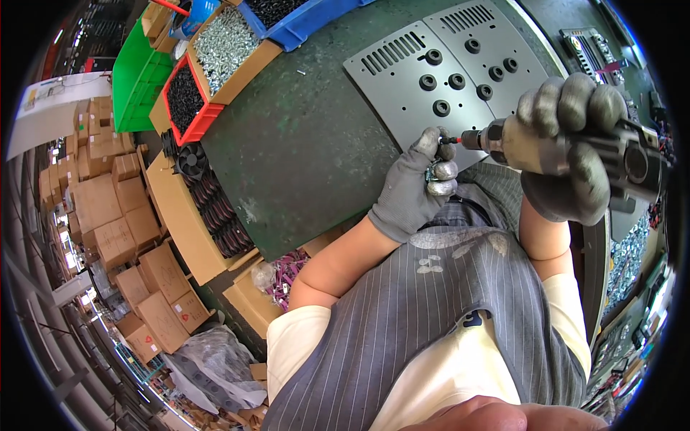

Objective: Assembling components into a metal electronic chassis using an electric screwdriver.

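My right hand, in a dark grey glove, is wrapped round a power screwdriver whose tip points left. My left hand, gloved in grey, pinches thumb and finger at the tip of the red-and-black driver bit. Small shiny screws show between its curled fingers; what sits right at the bit tip is too small to make out. Just beyond both hands, two grey metal panels with slots lie side by side. Several round black rubber feet stand on them.
A dark green worktable spreads left of the panels. Along its far left edge stand a cardboard box of silver screws, a red bin, a blue bin and a green bin. A black fan and stacked cartons are at left.
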Motion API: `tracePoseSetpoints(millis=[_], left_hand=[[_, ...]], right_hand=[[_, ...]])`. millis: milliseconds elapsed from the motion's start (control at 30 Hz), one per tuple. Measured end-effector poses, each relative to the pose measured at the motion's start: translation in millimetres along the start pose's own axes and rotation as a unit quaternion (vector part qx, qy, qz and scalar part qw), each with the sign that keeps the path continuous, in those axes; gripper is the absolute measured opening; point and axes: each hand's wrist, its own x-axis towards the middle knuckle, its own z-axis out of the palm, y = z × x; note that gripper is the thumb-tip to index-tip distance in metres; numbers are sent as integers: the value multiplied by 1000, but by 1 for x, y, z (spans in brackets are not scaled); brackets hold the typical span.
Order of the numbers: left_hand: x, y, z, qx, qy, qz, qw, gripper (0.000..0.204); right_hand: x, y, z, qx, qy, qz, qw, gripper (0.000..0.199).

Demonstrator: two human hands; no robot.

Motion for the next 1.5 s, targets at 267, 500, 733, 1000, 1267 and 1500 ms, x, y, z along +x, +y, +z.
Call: tracePoseSetpoints(millis=[267,500,733,1000,1267,1500], left_hand=[[7,-3,-1,-8,-59,-45,997,18],[9,5,38,242,107,-67,962,29],[45,85,16,708,13,281,648,44],[50,104,22,854,77,370,356,35],[25,143,0,728,141,354,570,36],[46,140,-16,797,114,338,488,33]], right_hand=[[22,42,-42,37,-156,-113,981,67],[28,29,-40,222,-76,2,972,50],[48,21,-60,122,42,21,991,55],[63,52,-28,67,31,56,996,43],[91,97,10,-38,-6,56,998,44],[108,133,44,-105,-45,86,990,41]])
